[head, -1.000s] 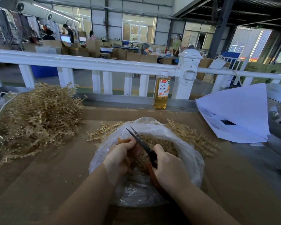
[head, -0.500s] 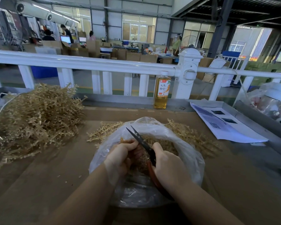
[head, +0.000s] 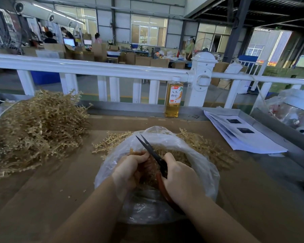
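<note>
Showing both hands at work over a clear plastic bag (head: 206, 165), head view. R. hand (head: 181, 179): fingers curled tight round the red-brown handles of the scissors (head: 153, 153). The black blades point up and away to the left, tips only slightly apart, with nothing between the tips. L. hand (head: 130, 170): fingers curled, pinching a brownish sprig bunch (head: 148, 164) just left of the blades, near the pivot. Whether a blade touches the bunch cannot be told. Bunch and both hands sit above the bag's open mouth. The bag lies at centre front on the cardboard-covered table (head: 42, 193) and is partly filled w/ tan cut pieces.

Surroundings: a large pile of tan sprigs (head: 37, 127) at far left, well apart from the bag. Loose sprigs (head: 111, 142) lie just behind the bag, left and right. A bottle (head: 173, 99) of amber drink stands upright at the table's far edge, in front of a white railing (head: 95, 67). A stack of printed sheets (head: 249, 137) lies at right.
</note>
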A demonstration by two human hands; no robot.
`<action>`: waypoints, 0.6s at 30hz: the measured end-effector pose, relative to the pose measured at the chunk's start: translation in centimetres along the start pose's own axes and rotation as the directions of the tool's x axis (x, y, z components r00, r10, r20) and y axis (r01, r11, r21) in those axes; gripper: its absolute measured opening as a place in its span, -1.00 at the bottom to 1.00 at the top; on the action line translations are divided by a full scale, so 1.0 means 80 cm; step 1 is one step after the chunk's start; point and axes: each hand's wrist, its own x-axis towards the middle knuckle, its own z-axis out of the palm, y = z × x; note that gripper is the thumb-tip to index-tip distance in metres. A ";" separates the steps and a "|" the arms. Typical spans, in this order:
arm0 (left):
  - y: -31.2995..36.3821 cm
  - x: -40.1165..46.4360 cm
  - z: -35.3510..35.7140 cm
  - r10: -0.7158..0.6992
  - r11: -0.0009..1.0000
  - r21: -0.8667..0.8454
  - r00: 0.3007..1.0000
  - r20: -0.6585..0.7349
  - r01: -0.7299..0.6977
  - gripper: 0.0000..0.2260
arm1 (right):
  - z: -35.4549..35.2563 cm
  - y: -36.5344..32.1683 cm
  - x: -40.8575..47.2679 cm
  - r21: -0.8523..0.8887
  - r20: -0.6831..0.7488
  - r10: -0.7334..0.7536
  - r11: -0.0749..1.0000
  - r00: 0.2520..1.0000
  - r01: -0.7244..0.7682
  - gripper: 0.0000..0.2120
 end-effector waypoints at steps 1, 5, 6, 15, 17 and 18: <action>0.000 -0.001 -0.001 -0.002 1.000 0.015 1.000 0.008 0.002 -0.89 | -0.001 -0.002 0.001 0.011 -0.002 0.005 1.000 1.000 -0.005 -0.77; 0.000 0.000 0.000 0.004 1.000 0.015 1.000 0.011 -0.004 -0.91 | -0.002 -0.003 0.003 0.000 -0.003 0.016 1.000 1.000 -0.016 -0.82; 0.000 0.000 0.000 0.007 1.000 0.013 1.000 0.013 -0.007 -0.91 | -0.002 -0.003 0.003 0.001 -0.003 0.017 1.000 1.000 -0.017 -0.83; 0.000 0.002 0.002 0.009 0.999 0.031 1.000 -0.014 -0.009 -0.88 | 0.001 0.001 0.005 0.031 0.022 0.027 0.999 0.999 -0.028 -0.79; 0.001 0.000 0.003 -0.003 1.000 0.017 1.000 -0.017 0.003 -0.87 | 0.000 0.002 0.004 0.050 0.014 0.045 0.998 0.999 -0.046 -0.79; 0.001 0.000 0.003 -0.008 1.000 0.018 1.000 -0.022 0.009 -0.87 | 0.000 0.003 0.004 0.065 0.004 0.058 0.996 0.998 -0.058 -0.79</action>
